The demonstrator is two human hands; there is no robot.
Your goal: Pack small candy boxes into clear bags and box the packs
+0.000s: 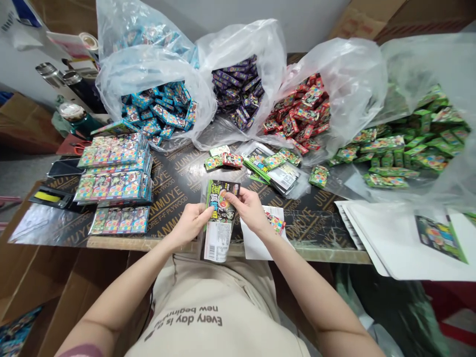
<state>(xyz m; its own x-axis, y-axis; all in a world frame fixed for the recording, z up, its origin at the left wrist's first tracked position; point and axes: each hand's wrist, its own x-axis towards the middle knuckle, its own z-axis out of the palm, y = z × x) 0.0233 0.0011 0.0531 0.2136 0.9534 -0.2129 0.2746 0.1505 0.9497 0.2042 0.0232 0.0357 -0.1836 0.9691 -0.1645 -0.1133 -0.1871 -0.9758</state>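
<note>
Both of my hands hold a printed card in a clear plastic sleeve (219, 223) at the table's front edge. My left hand (193, 223) pinches its left side, thumb on top. My right hand (251, 206) grips the upper right side, its thumb on the printed front. Just beyond lie a few small green and red packets (224, 160). Right of them is a pile of more sleeves and green cards (284, 173) with small packets on top. Beneath my right wrist a white sheet (256, 243) carries a red packet (275, 221).
Open plastic bags of blue packets (163, 109), purple packets (238, 89), red packets (303, 111) and green packets (420, 141) line the back. Stacked filled packs (113, 171) stand at left, near a black tape cutter (52, 197). White sheets (401, 233) overhang the right front edge.
</note>
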